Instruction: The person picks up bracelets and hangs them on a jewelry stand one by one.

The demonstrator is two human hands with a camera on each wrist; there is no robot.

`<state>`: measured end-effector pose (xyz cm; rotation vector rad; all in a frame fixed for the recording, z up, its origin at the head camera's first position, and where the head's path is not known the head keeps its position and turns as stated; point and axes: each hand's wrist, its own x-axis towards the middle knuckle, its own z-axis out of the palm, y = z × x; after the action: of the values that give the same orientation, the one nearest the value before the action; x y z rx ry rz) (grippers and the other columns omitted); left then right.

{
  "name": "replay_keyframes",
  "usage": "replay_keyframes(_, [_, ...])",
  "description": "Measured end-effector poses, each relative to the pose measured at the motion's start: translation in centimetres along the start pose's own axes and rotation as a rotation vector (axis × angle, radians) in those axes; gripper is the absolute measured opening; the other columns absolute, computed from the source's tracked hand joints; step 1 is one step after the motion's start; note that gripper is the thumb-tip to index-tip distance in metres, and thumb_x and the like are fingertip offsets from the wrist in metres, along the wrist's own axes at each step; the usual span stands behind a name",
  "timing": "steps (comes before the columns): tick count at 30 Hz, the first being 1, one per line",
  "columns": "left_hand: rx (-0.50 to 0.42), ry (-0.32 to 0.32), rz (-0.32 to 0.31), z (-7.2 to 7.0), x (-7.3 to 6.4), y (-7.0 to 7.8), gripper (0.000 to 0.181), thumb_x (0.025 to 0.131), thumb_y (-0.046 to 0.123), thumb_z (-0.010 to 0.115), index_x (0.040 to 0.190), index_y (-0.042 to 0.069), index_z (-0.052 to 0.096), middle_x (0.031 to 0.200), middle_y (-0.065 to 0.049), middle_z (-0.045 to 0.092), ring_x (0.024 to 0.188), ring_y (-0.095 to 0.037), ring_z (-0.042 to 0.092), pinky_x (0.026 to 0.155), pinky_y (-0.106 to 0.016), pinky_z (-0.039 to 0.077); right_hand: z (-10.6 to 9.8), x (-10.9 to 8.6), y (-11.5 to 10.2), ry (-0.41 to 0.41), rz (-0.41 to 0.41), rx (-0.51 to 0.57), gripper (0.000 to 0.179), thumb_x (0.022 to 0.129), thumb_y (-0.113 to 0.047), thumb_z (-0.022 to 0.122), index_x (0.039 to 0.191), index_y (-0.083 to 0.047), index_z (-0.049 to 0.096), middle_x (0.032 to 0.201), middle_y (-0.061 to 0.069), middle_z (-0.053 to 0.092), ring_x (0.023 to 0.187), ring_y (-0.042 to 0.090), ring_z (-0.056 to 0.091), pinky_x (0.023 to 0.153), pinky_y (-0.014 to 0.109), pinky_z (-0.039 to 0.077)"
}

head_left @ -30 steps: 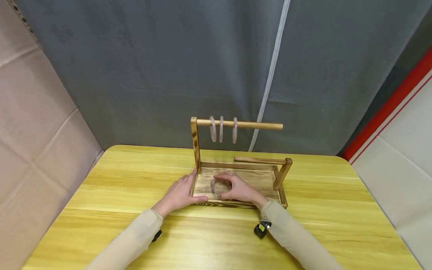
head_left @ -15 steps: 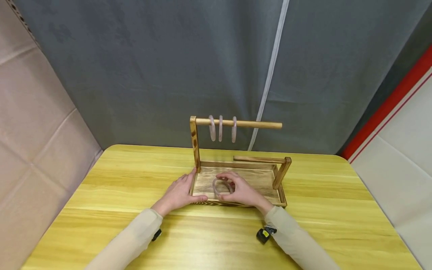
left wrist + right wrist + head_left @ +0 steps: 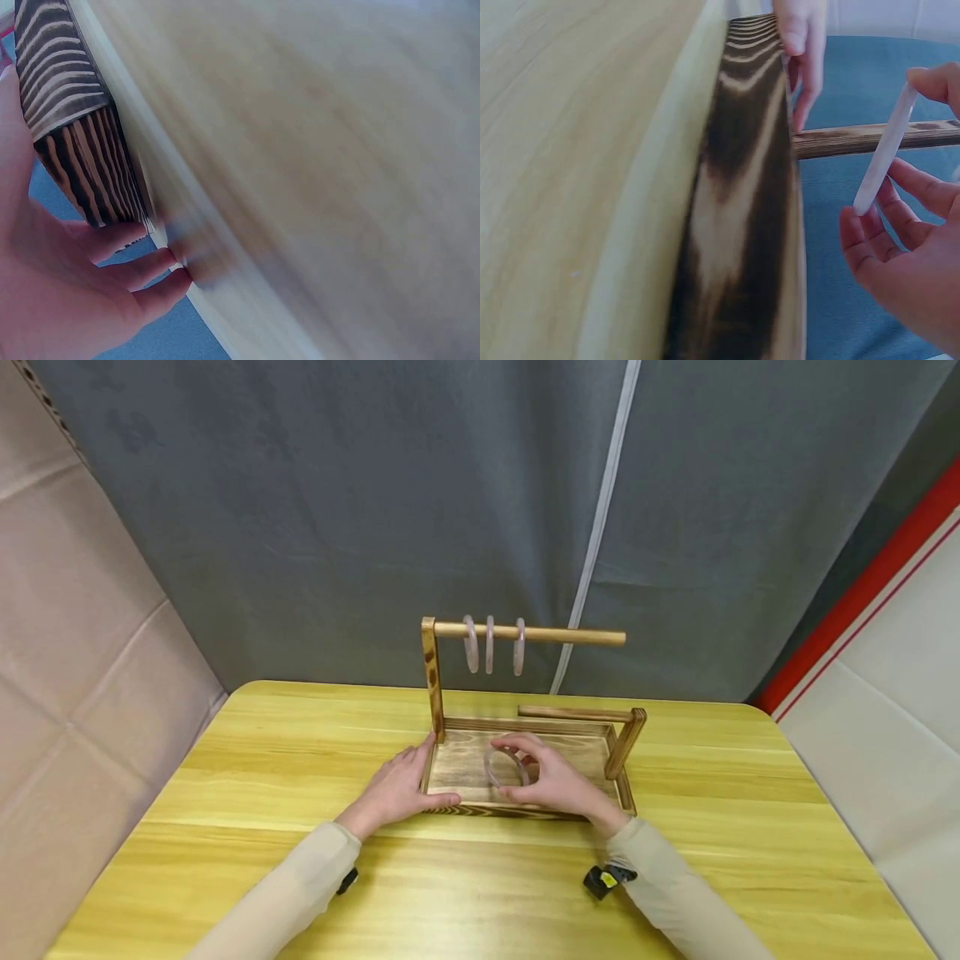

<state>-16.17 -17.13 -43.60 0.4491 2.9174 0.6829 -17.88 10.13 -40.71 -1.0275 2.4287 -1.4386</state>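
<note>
In the head view my right hand (image 3: pixel 551 781) pinches a pale pinkish bangle (image 3: pixel 489 768) between thumb and fingers, over the floor of the wooden stand's tray (image 3: pixel 465 752). The bangle (image 3: pixel 886 154) is tilted and held by its rim in the right wrist view. My left hand (image 3: pixel 397 785) rests against the tray's front left corner, thumb along the front wall and fingers spread along the left side. In the left wrist view the left fingers (image 3: pixel 154 270) lie beside the striped tray corner (image 3: pixel 94 165). Three similar bangles (image 3: pixel 490 645) hang on the stand's upper bar (image 3: pixel 573 636).
A lower bar (image 3: pixel 573 713) runs leftward from a short post (image 3: pixel 626 745) at the tray's right end. A taller post (image 3: pixel 432 681) rises at the left. The stand is on a yellow wood-grain table (image 3: pixel 285 743), with a grey curtain (image 3: pixel 337 527) behind.
My right hand has moved a little to the right with the bangle, which has tilted more upright. The left hand has kept its place at the tray corner.
</note>
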Motion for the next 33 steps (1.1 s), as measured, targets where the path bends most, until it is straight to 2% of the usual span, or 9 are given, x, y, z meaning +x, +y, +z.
replay_keyframes(7, [0.001, -0.003, -0.006, 0.0, 0.0, 0.1, 0.114, 0.076, 0.07, 0.064, 0.155, 0.005, 0.013, 0.148, -0.027, 0.033, 0.134, -0.045, 0.033, 0.108, -0.059, 0.028, -1.0, -0.6, -1.5, 0.013, -0.019, 0.007, 0.064, 0.078, -0.009, 0.079, 0.136, -0.008, 0.054, 0.136, 0.008, 0.049, 0.114, 0.031, 0.051, 0.094, 0.042, 0.048])
replay_keyframes(12, [0.004, 0.001, 0.003, 0.0, 0.0, 0.1, 0.115, 0.076, 0.07, 0.064, 0.155, 0.004, 0.013, 0.148, -0.027, 0.034, 0.133, -0.046, 0.034, 0.107, -0.059, 0.029, -1.8, -0.7, -2.5, 0.029, -0.065, 0.024, 0.062, 0.079, -0.01, 0.079, 0.135, -0.004, 0.053, 0.139, 0.01, 0.048, 0.113, 0.028, 0.052, 0.095, 0.048, 0.046])
replay_keyframes(17, [-0.002, -0.006, 0.002, 0.1, 0.0, 0.0, 0.115, 0.076, 0.07, 0.065, 0.155, 0.006, 0.011, 0.149, -0.026, 0.032, 0.134, -0.045, 0.032, 0.108, -0.059, 0.028, -2.7, -0.9, -3.3, 0.054, -0.115, 0.046, 0.061, 0.079, -0.006, 0.078, 0.135, -0.002, 0.053, 0.14, 0.015, 0.046, 0.115, 0.025, 0.051, 0.093, 0.045, 0.049])
replay_keyframes(26, [0.009, -0.004, 0.01, 0.0, -0.1, 0.0, 0.116, 0.076, 0.072, 0.063, 0.155, 0.005, 0.011, 0.149, -0.026, 0.033, 0.134, -0.045, 0.033, 0.108, -0.058, 0.028, -4.6, -1.1, -4.3, 0.098, -0.185, 0.005, 0.063, 0.077, 0.003, 0.077, 0.135, 0.0, 0.052, 0.135, 0.012, 0.051, 0.116, 0.035, 0.052, 0.091, 0.042, 0.051])
replay_keyframes(33, [0.001, -0.006, 0.007, 0.0, -0.2, 0.0, 0.116, 0.076, 0.071, 0.063, 0.155, 0.005, 0.011, 0.149, -0.026, 0.031, 0.135, -0.045, 0.031, 0.108, -0.059, 0.028, -7.1, -1.1, -5.2, 0.109, -0.214, -0.036, 0.062, 0.079, 0.002, 0.077, 0.136, -0.002, 0.051, 0.131, 0.009, 0.052, 0.114, 0.03, 0.053, 0.092, 0.04, 0.05])
